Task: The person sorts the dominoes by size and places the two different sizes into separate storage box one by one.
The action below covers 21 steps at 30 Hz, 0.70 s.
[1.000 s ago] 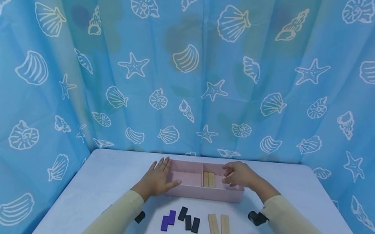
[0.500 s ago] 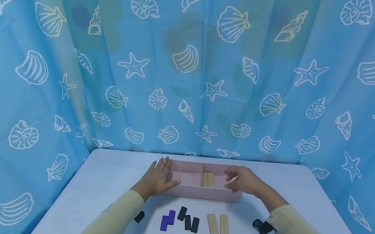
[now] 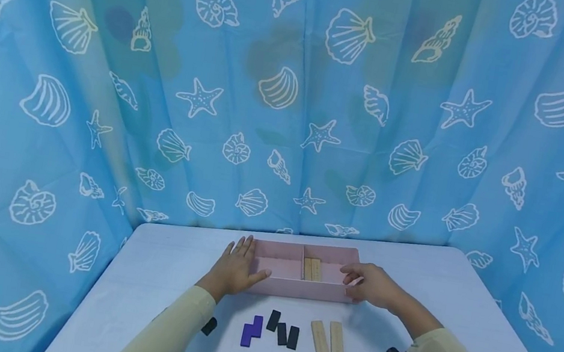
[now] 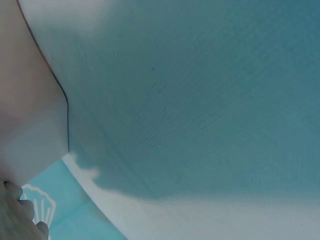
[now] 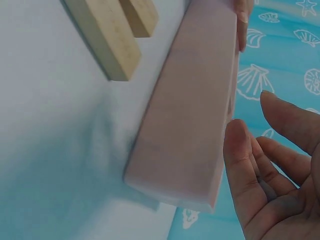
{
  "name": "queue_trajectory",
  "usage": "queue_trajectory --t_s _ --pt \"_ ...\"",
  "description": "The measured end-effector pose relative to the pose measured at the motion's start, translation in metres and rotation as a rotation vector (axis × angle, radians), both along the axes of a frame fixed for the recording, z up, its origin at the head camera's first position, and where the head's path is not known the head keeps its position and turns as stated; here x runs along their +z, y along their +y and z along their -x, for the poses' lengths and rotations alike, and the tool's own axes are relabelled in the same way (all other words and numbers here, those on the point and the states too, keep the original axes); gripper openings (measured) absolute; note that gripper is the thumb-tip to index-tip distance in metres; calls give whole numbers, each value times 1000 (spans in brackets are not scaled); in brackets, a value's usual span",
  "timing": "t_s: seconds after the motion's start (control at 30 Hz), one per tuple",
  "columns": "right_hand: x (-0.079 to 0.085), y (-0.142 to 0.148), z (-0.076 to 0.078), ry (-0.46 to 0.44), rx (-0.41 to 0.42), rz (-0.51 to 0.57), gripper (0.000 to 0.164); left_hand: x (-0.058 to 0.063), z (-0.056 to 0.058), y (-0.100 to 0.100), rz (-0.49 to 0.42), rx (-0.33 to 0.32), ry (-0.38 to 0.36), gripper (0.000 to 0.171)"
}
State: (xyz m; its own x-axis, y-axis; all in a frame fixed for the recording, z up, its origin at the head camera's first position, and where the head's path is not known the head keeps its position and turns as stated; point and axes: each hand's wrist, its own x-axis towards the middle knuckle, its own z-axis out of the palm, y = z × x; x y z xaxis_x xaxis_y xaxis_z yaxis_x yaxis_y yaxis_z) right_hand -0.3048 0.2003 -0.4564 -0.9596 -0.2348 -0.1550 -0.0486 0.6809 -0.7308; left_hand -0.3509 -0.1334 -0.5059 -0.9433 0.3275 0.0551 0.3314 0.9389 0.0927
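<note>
My left hand (image 3: 234, 271) lies with spread, straight fingers against the left end of a pink two-compartment box (image 3: 298, 289). In the left wrist view, my fingertips (image 4: 25, 215) show beside the box wall (image 4: 30, 110). My right hand (image 3: 375, 286) hovers at the right front corner of the box, its fingers loosely bent and holding nothing. The right wrist view shows that hand (image 5: 280, 175) beside the box's rim, with a gap between thumb and fingers. Inside the right compartment, wooden blocks (image 3: 312, 269) lie side by side against the divider; the left compartment shows its bare floor.
In front of the box, two wooden blocks (image 3: 328, 342) lie nearly parallel on the white table (image 3: 162, 280). Left of them are three black blocks (image 3: 282, 334) and two purple blocks (image 3: 252, 331) set offset against each other. A blue shell-patterned curtain (image 3: 292, 110) hangs behind.
My right hand has drawn back from over the right compartment, toward the right and nearer to me. The left hand stays at the box, and the blocks keep their places.
</note>
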Motion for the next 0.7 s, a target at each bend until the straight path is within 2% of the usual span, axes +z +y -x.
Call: queue_trajectory --t_s 0.2,0.43,0.7 --pt "-10 1 -10 -10 -20 48 49 1 1 0 2 -1 -1 98" --pt "-22 2 -17 -33 -51 42 48 1 0 2 13 0 -3 101" --pt "-29 1 -31 -60 -37 99 51 -3 1 1 -6 -3 5 100"
